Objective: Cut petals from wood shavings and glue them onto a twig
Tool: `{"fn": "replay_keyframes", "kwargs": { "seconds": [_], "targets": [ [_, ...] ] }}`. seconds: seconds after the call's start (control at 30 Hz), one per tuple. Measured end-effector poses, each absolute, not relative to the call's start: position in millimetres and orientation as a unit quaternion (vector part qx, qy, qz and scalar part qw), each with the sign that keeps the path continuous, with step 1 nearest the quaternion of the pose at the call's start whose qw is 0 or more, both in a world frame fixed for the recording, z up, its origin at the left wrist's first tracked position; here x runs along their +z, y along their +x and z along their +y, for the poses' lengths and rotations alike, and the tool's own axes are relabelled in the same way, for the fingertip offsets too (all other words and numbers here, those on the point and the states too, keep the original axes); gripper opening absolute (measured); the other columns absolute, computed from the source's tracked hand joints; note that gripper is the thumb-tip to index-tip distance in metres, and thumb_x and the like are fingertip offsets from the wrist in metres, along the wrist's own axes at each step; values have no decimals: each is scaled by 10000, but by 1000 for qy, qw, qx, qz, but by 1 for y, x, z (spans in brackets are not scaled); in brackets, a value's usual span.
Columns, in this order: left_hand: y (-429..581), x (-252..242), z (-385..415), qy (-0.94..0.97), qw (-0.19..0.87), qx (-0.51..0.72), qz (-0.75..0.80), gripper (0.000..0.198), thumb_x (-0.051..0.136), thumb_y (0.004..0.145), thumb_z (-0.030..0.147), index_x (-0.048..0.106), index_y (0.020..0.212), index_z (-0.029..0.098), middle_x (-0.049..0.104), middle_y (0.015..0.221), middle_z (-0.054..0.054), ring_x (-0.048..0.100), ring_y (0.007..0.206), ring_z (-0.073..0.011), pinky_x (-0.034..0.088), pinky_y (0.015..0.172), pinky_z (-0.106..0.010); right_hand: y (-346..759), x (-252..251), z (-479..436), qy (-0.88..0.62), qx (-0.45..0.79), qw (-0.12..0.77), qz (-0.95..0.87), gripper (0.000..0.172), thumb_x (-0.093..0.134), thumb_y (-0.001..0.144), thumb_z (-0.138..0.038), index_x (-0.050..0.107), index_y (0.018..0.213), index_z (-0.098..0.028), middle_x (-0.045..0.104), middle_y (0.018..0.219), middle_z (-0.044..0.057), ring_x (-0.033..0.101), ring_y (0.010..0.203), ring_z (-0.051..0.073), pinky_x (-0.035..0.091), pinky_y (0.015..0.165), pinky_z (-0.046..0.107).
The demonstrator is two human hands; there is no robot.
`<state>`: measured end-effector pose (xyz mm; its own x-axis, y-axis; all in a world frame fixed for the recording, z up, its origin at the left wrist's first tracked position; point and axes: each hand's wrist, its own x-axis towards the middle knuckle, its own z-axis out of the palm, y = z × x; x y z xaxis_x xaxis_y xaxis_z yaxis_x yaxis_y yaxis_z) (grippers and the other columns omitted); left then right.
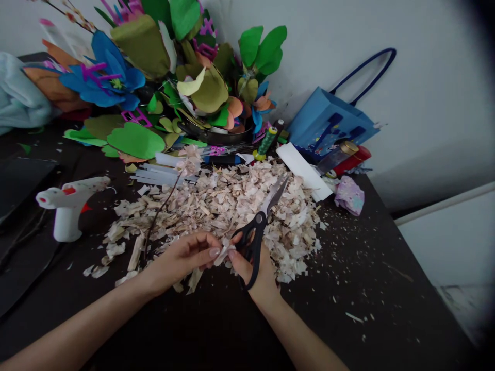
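My left hand (199, 252) pinches a small pale, papery flake (223, 251) between thumb and fingers. From the other side, my right hand (253, 263) meets the same flake with its thumb and fingertip. Black-handled scissors (263, 214) are also held in that right hand, their handle loops over the fingers and their blades pointing up and away, nearly closed. Under and beyond both hands spreads a wide heap of pale, dry flakes (220, 198). A thin dark twig with a pale papery blossom (189, 161) on its tip leans across the heap's left side.
To the left stands a white glue gun (65, 206), near translucent glue sticks (160, 175). Behind the heap are felt flowers and leaves (135, 140), a green thread spool (266, 143), a white strip (305, 171) and a blue bag (328, 123). A crumpled lilac wad (349, 196) lies at right.
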<state>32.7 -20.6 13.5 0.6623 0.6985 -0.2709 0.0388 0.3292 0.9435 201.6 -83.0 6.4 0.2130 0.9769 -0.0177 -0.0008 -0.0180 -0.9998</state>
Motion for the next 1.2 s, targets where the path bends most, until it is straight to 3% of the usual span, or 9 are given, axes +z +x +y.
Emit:
{"fn": "replay_keyframes", "kwargs": {
  "seconds": [0.23,0.47,0.63,0.73,0.97,1.2],
  "targets": [
    [35,12,-25,625,640,237,378,232,689,796,387,626,826,166,593,732,-6,535,660,-121,437,611,-234,199,14,-84,-578,424,525,-459,153,629,758,-241,541,880,-211,559,760,-12,542,652,140,479,610,260],
    [34,8,-22,559,723,210,347,254,630,843,430,633,814,178,613,721,-4,538,615,-104,438,582,-215,203,9,-86,-573,438,527,-450,169,639,778,-263,543,907,-214,571,778,-6,545,663,143,466,615,267],
    [34,5,-23,578,710,199,350,261,611,858,434,630,858,173,617,740,-12,551,631,-117,442,587,-223,204,9,-85,-582,437,522,-444,177,649,775,-298,550,897,-217,576,769,-8,560,658,149,476,616,275],
    [35,9,-25,619,657,217,371,255,560,891,421,620,866,175,607,723,-10,558,636,-131,445,594,-235,201,11,-84,-585,423,536,-437,206,675,765,-335,549,881,-221,589,767,-5,574,662,153,485,614,273],
    [36,15,-35,776,392,306,388,100,511,915,214,602,880,193,618,780,-17,587,700,-142,431,644,-244,194,16,-86,-592,429,513,-450,253,705,747,-372,538,870,-228,580,712,-24,559,636,154,466,592,266],
    [36,15,-36,776,401,295,387,114,503,913,210,609,871,203,638,774,-20,608,709,-154,443,648,-243,194,10,-87,-598,406,508,-469,168,629,762,-290,549,892,-222,564,742,-12,524,644,151,440,587,262]
  ]
}}
